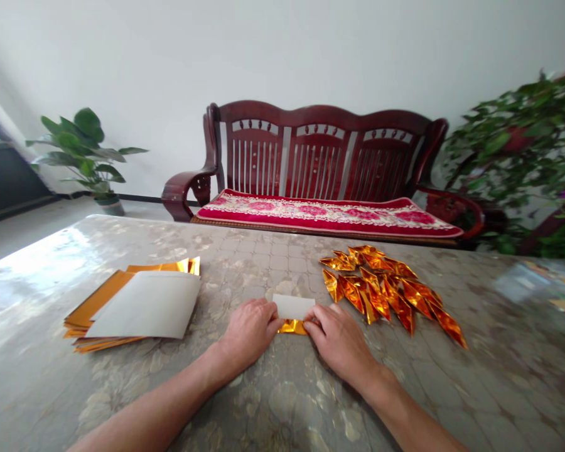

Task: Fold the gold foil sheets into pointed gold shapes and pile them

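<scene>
Gold foil sheets (98, 312) lie stacked left of the hands, a matte white sheet (145, 304) on top, on the glossy, marbled desk (42, 376). The left hand (248, 333) and right hand (339, 339) sit close together, fingers pressing a small paper piece (292, 317), white above, gold foil below. Right of them, pointed, creased foil folds (381, 285) heap in a shiny, loose pile.

No readable text, label, brand or number is found; none is seen on the rectangular white-and-gold foil paper strip (292, 307); the blurred clear plastic packet (532, 281) is too indistinct.
</scene>
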`<state>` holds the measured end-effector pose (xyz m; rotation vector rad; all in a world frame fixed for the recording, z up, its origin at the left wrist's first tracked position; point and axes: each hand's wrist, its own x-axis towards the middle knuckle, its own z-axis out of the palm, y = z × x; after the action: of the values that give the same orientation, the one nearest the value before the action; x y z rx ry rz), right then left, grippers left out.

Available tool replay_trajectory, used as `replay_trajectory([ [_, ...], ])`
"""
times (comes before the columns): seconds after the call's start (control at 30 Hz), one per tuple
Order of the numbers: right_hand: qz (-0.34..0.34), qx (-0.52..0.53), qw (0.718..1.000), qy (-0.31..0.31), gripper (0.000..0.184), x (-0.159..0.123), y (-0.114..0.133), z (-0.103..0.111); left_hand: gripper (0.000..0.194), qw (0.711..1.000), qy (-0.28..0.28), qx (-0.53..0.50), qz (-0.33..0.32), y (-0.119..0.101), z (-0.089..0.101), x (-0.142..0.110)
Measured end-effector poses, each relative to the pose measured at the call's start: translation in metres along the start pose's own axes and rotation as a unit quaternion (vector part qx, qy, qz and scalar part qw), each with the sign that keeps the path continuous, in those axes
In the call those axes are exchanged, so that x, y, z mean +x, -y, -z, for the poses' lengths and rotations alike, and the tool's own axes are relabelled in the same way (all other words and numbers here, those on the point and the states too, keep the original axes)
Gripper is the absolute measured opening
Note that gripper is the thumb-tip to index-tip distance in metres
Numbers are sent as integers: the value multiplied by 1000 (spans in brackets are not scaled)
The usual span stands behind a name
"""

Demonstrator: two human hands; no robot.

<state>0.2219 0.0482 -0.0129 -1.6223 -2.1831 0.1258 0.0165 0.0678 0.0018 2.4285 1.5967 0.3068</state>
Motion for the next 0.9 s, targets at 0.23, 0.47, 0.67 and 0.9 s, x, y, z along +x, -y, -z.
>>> replay_trajectory([
  [0.23, 2, 15, 1000, 6, 7, 0, -1, 0, 22, 1000, 4, 14, 0, 0, 0, 0],
  [0.47, -2, -5, 1000, 16, 6, 0, 0, -1, 23, 999, -3, 51, 6, -1, 0, -2],
  [0.67, -2, -5, 1000, 8, 5, -1, -1, -3, 13, 998, -41, 46, -4, -3, -4, -5],
  [0.9, 40, -22, 998, -40, 4, -4, -3, -4, 12, 985, -34, 30, -166, -4, -14, -8],
])
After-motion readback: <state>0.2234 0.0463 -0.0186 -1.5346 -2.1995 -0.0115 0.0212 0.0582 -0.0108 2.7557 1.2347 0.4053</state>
